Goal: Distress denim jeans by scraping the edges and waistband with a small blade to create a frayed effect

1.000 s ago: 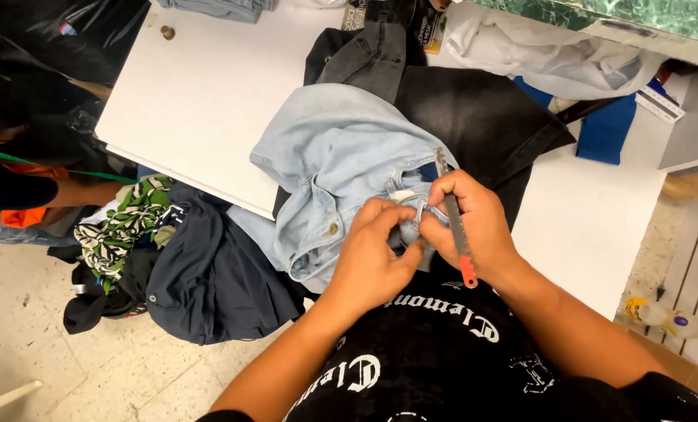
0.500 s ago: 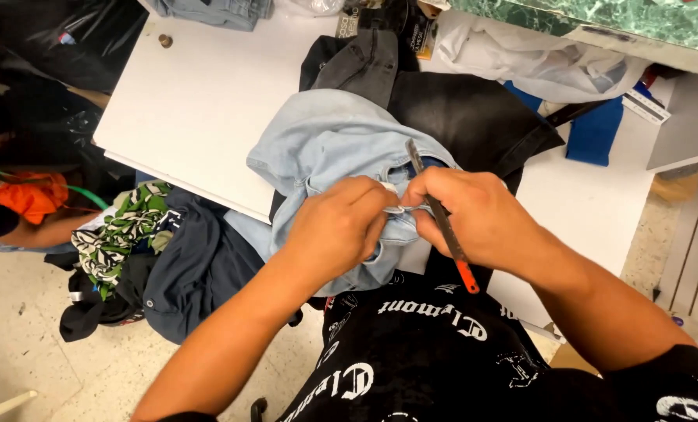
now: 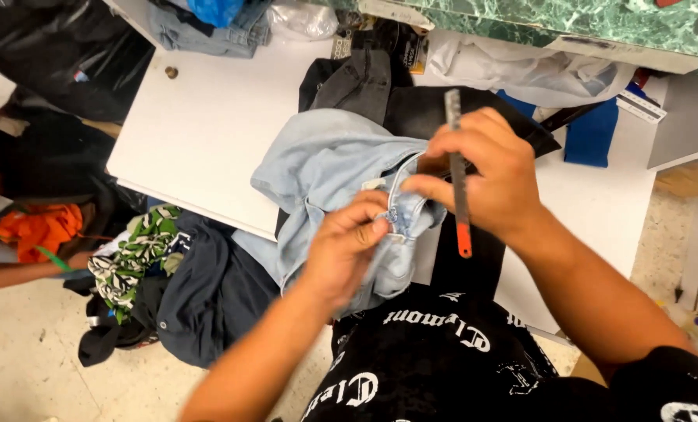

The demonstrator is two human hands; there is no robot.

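A pair of light blue jeans (image 3: 325, 168) lies bunched on the white table (image 3: 208, 133), hanging over its front edge. My left hand (image 3: 349, 246) pinches a small fold of the denim near the waistband. My right hand (image 3: 481, 168) grips the same fold from the other side with its fingertips and also holds a thin grey metal tool with an orange end (image 3: 459, 180), which points up and away from me. The two hands nearly touch at the fold.
Dark garments (image 3: 380, 82) lie behind the jeans. More jeans (image 3: 200, 31) and a plastic bag (image 3: 302, 16) sit at the table's back. A heap of clothes (image 3: 169, 281) lies on the floor at the left, beside another person in orange (image 3: 36, 230). A green marbled counter (image 3: 599, 23) runs along the top right.
Both hands have lifted the denim fold higher and moved apart a little. The metal tool has swung more upright in my right hand. The camera view has shifted right.
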